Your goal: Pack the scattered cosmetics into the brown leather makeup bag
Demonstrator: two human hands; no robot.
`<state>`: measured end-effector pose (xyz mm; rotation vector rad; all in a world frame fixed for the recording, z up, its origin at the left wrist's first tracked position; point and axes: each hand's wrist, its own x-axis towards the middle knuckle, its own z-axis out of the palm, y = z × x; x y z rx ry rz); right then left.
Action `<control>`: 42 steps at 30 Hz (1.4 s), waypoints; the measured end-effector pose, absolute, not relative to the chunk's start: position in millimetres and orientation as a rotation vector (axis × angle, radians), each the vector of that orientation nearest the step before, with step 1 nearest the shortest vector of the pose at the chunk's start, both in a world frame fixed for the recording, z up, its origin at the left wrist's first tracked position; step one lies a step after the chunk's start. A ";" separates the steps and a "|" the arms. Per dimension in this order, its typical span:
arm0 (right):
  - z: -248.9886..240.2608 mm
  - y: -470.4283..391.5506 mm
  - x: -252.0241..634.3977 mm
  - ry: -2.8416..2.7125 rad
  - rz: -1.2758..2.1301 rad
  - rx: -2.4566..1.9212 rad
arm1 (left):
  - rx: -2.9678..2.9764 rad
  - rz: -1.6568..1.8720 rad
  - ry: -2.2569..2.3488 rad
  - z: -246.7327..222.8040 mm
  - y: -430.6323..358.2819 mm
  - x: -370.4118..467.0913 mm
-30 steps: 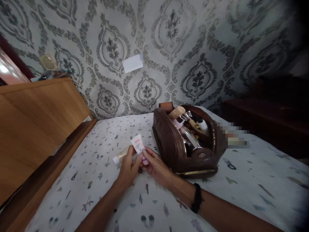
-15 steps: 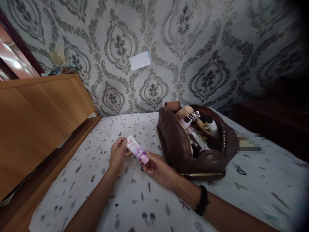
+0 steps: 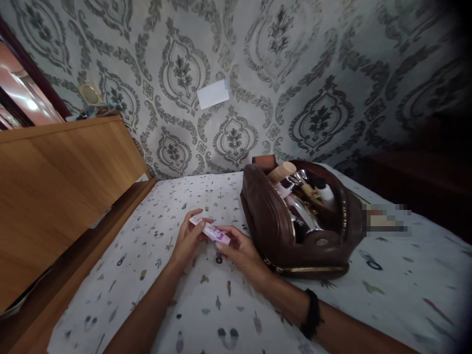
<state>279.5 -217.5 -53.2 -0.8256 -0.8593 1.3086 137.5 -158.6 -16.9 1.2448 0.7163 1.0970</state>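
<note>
Both of my hands hold a small white, pink and purple squeeze tube [image 3: 213, 233] above the patterned sheet. My left hand [image 3: 190, 236] is closed around its upper left end, thumb lying across the tube. At the lower right, the pink end sits between the thumb and fingers of my right hand [image 3: 239, 250]. Just right of that hand stands a brown leather toiletry bag [image 3: 273, 211], unzipped. Inside it I see a beige-capped tube [image 3: 283, 172], a white bottle with a black cap [image 3: 325, 191] and several shiny items, partly hidden.
The white printed sheet [image 3: 206, 309] covers the surface below. A wooden headboard [image 3: 62, 187] rises at the left. Patterned wallpaper with a white card [image 3: 213, 94] on it is behind. A blurred-out flat item [image 3: 385, 220] lies right of the bag.
The tube has tipped so that its printed face is seen more edge-on. My left thumb has moved onto it, and my right thumb now shows along its lower end. The bag stays put.
</note>
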 end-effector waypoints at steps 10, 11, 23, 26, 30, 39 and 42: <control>-52.1 -215.7 280.3 -0.639 1.508 -0.720 | 1.183 1.114 0.694 -12.4 -153.8 129.8; -52.1 -215.6 280.5 -0.630 1.515 -0.718 | 1.178 1.122 0.699 -12.4 -153.6 130.2; -53.5 -215.1 282.5 -0.523 1.552 -0.700 | 1.142 1.163 0.753 -10.4 -154.4 131.1; -53.7 -214.7 282.7 -0.532 1.552 -0.693 | 1.139 1.152 0.769 -9.6 -155.9 132.1; -53.1 -214.8 282.5 -0.517 1.559 -0.698 | 1.145 1.143 0.765 -9.2 -156.8 133.3; -51.6 -214.3 281.9 -0.519 1.569 -0.702 | 1.161 1.137 0.766 -11.4 -156.1 133.2; -51.4 -215.1 282.0 -0.515 1.565 -0.705 | 1.190 1.143 0.768 -12.8 -155.0 132.8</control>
